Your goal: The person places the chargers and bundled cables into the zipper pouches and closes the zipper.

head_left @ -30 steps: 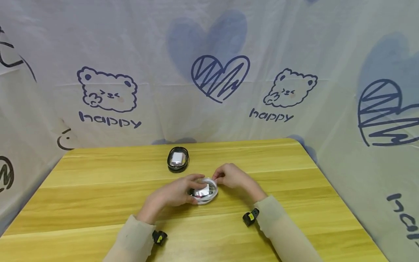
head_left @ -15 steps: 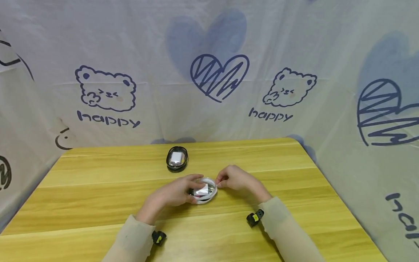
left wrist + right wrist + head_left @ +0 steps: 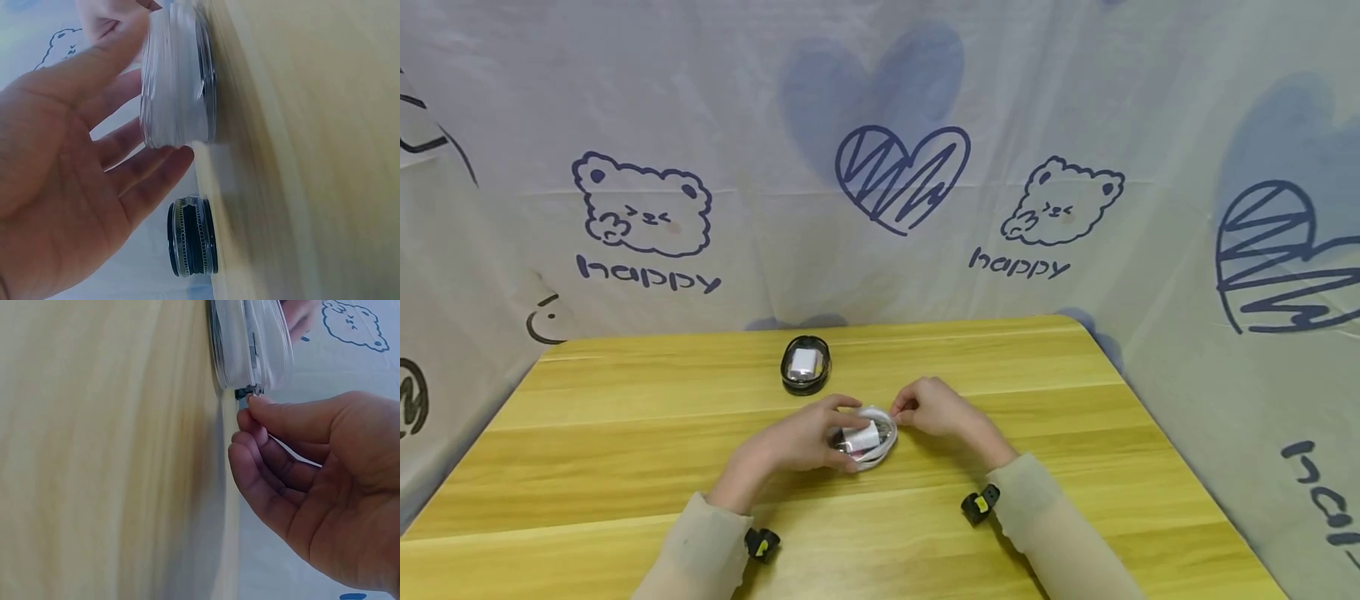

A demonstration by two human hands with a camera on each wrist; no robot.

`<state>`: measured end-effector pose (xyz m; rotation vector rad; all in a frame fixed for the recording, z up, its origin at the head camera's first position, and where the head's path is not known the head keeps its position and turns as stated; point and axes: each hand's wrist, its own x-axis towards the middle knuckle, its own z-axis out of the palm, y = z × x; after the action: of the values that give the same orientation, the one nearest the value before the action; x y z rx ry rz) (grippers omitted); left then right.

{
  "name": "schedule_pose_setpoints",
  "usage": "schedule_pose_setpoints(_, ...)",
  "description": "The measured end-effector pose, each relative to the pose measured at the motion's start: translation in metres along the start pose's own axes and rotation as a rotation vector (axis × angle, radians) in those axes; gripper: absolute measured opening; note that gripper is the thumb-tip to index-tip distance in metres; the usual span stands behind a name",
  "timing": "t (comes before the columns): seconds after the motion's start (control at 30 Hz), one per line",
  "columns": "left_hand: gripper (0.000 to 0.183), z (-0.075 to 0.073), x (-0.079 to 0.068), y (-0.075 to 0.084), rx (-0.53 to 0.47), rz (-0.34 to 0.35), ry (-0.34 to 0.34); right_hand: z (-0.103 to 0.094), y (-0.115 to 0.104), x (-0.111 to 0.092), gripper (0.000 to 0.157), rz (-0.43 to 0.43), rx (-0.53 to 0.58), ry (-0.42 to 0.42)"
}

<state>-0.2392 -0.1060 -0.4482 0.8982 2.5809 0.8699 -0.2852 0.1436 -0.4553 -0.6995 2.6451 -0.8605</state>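
Observation:
A small oval clear zipper pouch with white trim (image 3: 883,450) stands on the table, a white block (image 3: 861,437) like a charger showing through its top. My left hand (image 3: 805,437) grips it from the left, thumb on the near side and fingers on the far side. At its right end my right hand (image 3: 936,408) pinches the zipper pull (image 3: 255,392) between thumb and forefinger, the other fingers curled below. The white zipper band (image 3: 250,350) runs along the pouch's side. How far the zipper is undone, I cannot tell.
A similar clear pouch with black trim (image 3: 806,385) sits farther back on the left, a white block (image 3: 803,362) inside it. The yellow wood-grain table (image 3: 1015,375) ends at a printed cloth backdrop (image 3: 760,100).
My right hand has shifted slightly right, then back a little left, staying at the pouch's right end. My left hand keeps its grip, and the pouch has turned or tilted slightly.

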Motion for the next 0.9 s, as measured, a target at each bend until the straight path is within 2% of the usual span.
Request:
schedule_pose_setpoints(0.1, 0.048, 0.0002, 0.0006, -0.0011, -0.008, 0.009, 0.017, 0.0023, -0.0019, 0.0003, 0.008, 0.003, 0.008, 0.019)
schedule_pose_setpoints(0.2, 0.038, 0.0014, 0.0027, -0.0029, 0.027, 0.078, 0.035, 0.0038, -0.0027, 0.0002, 0.009, -0.006, 0.018, 0.027)
schedule_pose_setpoints(0.3, 0.039, 0.0027, 0.0047, -0.0038, 0.069, 0.159, 0.040, 0.0045, -0.0032, 0.0000, 0.009, -0.004, 0.031, 0.030)
schedule_pose_setpoints(0.37, 0.040, 0.0032, 0.0051, -0.0036, 0.075, 0.185, 0.034, 0.0048, -0.0035, 0.0003, 0.009, -0.003, 0.040, 0.028)
schedule_pose_setpoints(0.57, 0.039, 0.0041, 0.0037, -0.0011, 0.069, 0.160, 0.013, 0.0052, -0.0008, 0.0011, 0.010, -0.003, 0.061, 0.012)
schedule_pose_setpoints(0.9, 0.037, 0.0048, 0.0043, 0.0030, 0.090, 0.143, 0.028, -0.0011, 0.0042, 0.0002, 0.010, -0.027, 0.037, -0.022)
